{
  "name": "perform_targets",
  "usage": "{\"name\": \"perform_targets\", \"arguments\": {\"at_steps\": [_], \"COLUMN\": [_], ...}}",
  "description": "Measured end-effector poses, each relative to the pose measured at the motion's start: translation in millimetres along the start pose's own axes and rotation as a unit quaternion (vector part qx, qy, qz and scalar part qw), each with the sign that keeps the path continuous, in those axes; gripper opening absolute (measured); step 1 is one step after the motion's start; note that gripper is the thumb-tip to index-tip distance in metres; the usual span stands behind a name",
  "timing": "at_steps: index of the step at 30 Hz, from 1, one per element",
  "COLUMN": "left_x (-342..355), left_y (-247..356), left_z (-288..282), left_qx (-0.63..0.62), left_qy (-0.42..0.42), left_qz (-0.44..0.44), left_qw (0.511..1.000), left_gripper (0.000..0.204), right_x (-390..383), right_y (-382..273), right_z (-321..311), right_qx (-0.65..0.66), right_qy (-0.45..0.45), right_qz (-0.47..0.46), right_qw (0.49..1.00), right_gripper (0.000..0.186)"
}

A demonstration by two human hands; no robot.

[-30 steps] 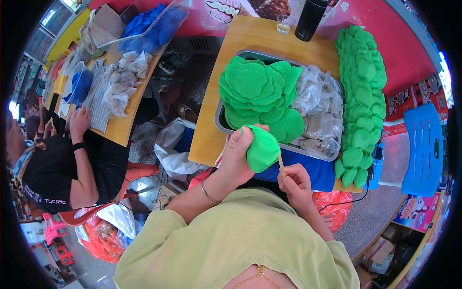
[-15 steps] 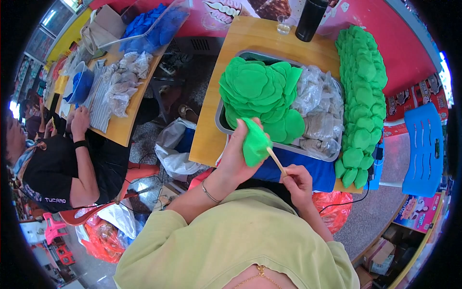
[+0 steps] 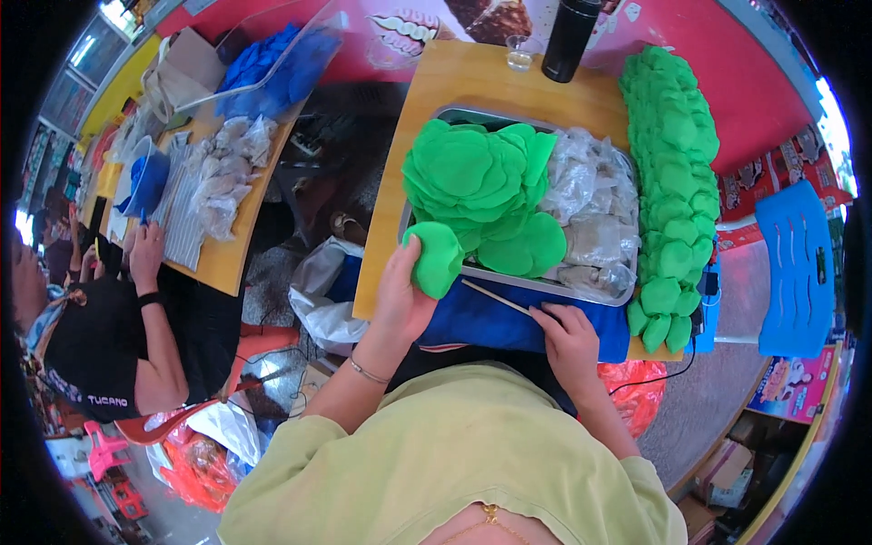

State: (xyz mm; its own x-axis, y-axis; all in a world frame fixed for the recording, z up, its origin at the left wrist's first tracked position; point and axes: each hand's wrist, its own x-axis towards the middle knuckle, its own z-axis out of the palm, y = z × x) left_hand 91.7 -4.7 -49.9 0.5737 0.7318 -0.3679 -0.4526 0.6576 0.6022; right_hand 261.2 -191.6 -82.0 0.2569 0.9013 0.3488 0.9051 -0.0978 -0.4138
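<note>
My left hand (image 3: 397,304) is closed on a cupped, rounded green fabric piece (image 3: 439,261), held up at the near left of the metal tray (image 3: 581,295). In my right hand (image 3: 570,343) is a thin wooden stick (image 3: 495,297), pinched at one end and pointing left, its tip apart from the green piece. A heap of flat green fabric rounds (image 3: 472,168) fills the left side of the tray. Clear plastic bags (image 3: 595,177) with pale contents lie on its right side.
Cupped green pieces (image 3: 674,173) are piled in a long row right of the tray. A black bottle (image 3: 570,41) and clear cup (image 3: 520,54) stand at the back. Blue cloth (image 3: 472,322) hangs at the front edge. A co-worker (image 3: 109,341) sits left; a blue chair (image 3: 788,268) stands right.
The stick's tip has come away from the green piece. My left hand has moved left with the piece, which now looks rounder. My right hand has shifted slightly right.
</note>
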Motion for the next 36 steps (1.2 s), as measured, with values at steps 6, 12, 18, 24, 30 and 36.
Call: {"name": "perform_targets", "arguments": {"at_steps": [6,12,18,24,30,36], "left_x": [-12,-18,-20,-17,-19,-19], "left_y": [-17,-21,-15,-17,-12,-14], "left_z": [-10,-10,-15,-22,-19,12], "left_qx": [0.022,0.076,0.127,0.083,0.093,0.188], "left_qy": [-0.039,-0.062,-0.066,-0.085,-0.185,-0.151], "left_qz": [-0.03,-0.026,0.03,0.019,0.011,-0.031], "left_qw": [0.999,0.995,0.989,0.993,0.978,0.97], "left_gripper": [0.026,0.02,0.018,0.013,0.024,0.033], "right_x": [17,81,93,96,95,103], "right_y": [-6,33,64,57,48,10], "right_z": [-20,-46,-30,-21,-35,-75], "right_qx": [0.102,-0.017,-0.161,-0.16,0.163,0.342], "right_qy": [0.065,0.092,0.035,-0.02,0.097,0.021], "right_qz": [0.003,0.032,0.112,0.125,0.135,0.007], "right_qw": [0.993,0.995,0.98,0.979,0.972,0.939], "right_gripper": [0.025,0.023,0.037,0.033,0.011,0.011]}}
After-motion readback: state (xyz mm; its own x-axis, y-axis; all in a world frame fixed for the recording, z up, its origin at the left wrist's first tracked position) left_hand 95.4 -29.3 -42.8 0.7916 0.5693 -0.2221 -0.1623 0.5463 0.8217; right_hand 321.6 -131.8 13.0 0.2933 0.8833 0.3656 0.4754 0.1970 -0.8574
